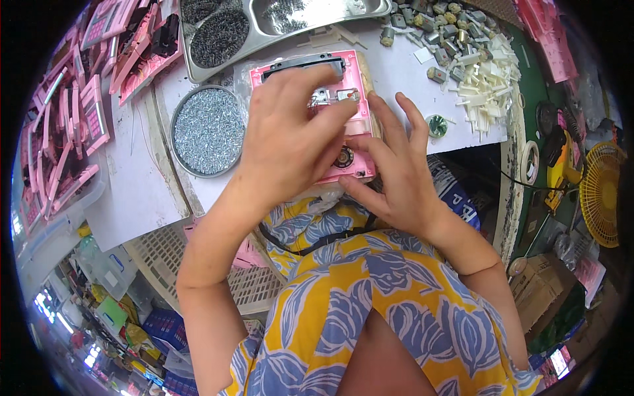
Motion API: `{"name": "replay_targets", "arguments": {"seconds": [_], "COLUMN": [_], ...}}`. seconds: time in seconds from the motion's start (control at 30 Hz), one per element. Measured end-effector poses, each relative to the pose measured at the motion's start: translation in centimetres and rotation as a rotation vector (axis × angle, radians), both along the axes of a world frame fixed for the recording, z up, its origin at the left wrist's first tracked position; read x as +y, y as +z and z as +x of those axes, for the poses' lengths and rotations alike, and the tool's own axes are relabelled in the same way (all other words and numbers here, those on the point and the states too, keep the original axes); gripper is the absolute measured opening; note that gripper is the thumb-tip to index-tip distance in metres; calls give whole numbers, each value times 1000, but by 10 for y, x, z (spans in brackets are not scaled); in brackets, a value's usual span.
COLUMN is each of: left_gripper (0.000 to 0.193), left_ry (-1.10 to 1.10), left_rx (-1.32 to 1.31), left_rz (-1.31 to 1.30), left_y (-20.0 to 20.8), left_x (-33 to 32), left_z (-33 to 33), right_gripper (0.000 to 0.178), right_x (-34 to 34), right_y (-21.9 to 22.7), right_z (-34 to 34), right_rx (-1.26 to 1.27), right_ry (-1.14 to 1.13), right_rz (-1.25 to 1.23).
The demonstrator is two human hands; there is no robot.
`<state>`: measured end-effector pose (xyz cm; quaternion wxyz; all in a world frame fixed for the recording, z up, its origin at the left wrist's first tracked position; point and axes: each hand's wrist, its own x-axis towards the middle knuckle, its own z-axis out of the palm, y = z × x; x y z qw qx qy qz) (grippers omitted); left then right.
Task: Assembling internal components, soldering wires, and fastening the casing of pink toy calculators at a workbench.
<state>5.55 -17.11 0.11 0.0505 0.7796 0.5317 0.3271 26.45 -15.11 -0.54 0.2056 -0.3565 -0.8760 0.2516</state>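
Note:
A pink plastic housing (362, 69) lies on the table in front of me, with a black strip (300, 64) along its far side. Inside it show a small metal part (348, 94) and a round dark part (344, 157). My left hand (281, 125) bends over the housing's left half, its fingers curled; whatever they hold is hidden beneath the hand. From the right, my right hand (399, 165) grips the housing's near right side, thumb low by the round part and forefinger close to my left hand. Its other fingers stick out.
A round dish of small silver screws (207, 131) stands left. Behind it, a metal tray (257, 33) holds dark small parts. Pink housings (72, 125) pile up at far left. Small motors (436, 39) and white plastic pieces (485, 89) lie at right, near a green-and-silver disc (436, 125).

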Motion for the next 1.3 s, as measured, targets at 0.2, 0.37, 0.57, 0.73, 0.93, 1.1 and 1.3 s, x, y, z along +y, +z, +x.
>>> {"name": "replay_targets", "arguments": {"seconds": [0.2, 0.37, 0.57, 0.73, 0.93, 1.1, 1.3], "left_gripper": [31, 28, 26, 24, 26, 36, 53], "left_ry": [-74, -103, -170, -151, -85, -73, -182], "left_rx": [271, 312, 227, 229, 269, 286, 329], "left_rz": [34, -18, -3, 62, 81, 111, 77], "left_y": [-6, 10, 2, -7, -14, -21, -18], "left_x": [27, 33, 36, 33, 26, 13, 9], "left_z": [-16, -33, -42, -37, -32, -27, -35], "right_gripper": [17, 11, 23, 21, 13, 19, 27], "right_x": [51, 72, 78, 70, 67, 71, 81], "right_y": [8, -9, 5, 7, -8, 4, 2], "right_z": [9, -15, -35, -37, -37, -34, -16], "right_rx": [171, 159, -186, -216, -48, -133, 174], "right_ry": [54, -14, -19, -50, -206, -109, -177], "right_rz": [60, -14, 148, 182, -82, 69, -717]}}
